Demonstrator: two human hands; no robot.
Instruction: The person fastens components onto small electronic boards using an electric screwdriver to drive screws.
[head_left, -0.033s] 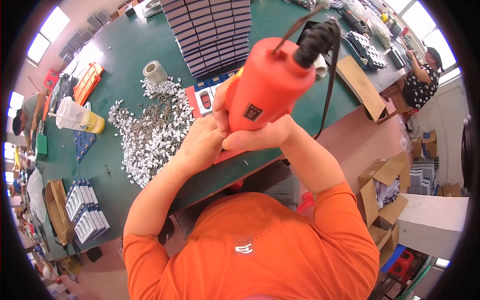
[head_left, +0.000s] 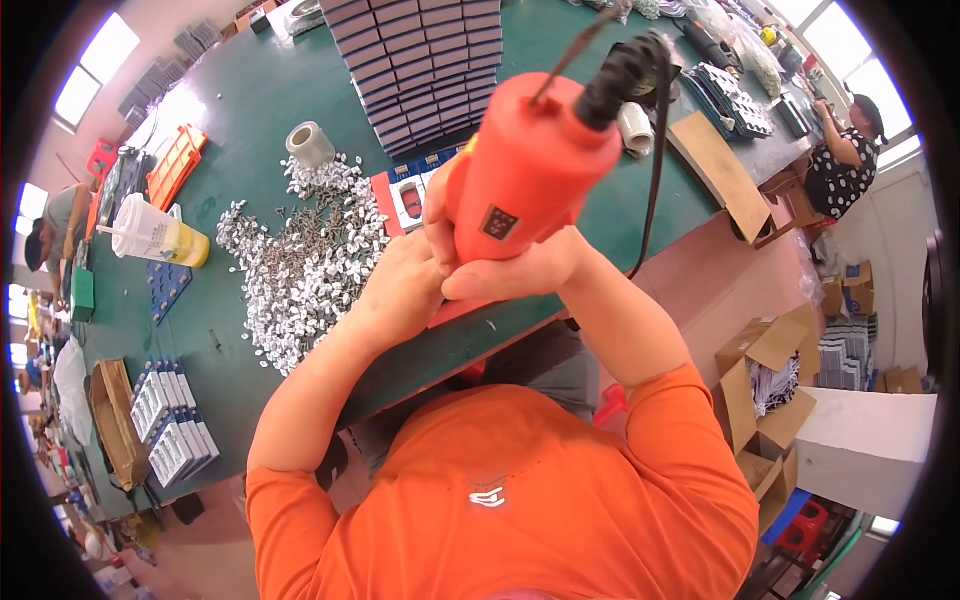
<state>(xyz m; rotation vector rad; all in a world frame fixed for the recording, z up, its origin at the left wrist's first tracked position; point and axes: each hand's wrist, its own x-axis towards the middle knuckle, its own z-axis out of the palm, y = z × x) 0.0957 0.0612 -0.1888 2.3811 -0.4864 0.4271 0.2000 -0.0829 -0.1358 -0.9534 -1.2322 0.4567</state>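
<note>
My right hand (head_left: 515,272) is wrapped round a red electric screwdriver (head_left: 540,165), held upright over the near edge of the table. Its tip is hidden below. Against the right hand sits my left hand (head_left: 408,282), fingers curled together; their ends are hidden, so what they hold cannot be made out. Under the hands lies a red fixture (head_left: 383,195) carrying white and blue pieces (head_left: 408,200). Close by on the left spreads a heap of small white parts (head_left: 290,295), with a pile of screws (head_left: 318,232) in its middle.
A tall stack of blue-and-white pieces (head_left: 420,70) rises behind the hands. Leftward are a tape roll (head_left: 310,146), a drink cup (head_left: 150,232), an orange tray (head_left: 178,165) and stacked pieces (head_left: 175,425). The tool's black cable (head_left: 655,180) hangs at right. A co-worker (head_left: 850,150) sits far right.
The electric screwdriver's top and its cable have shifted slightly left and tilted, with my right hand following a little. My left hand is nearly still.
</note>
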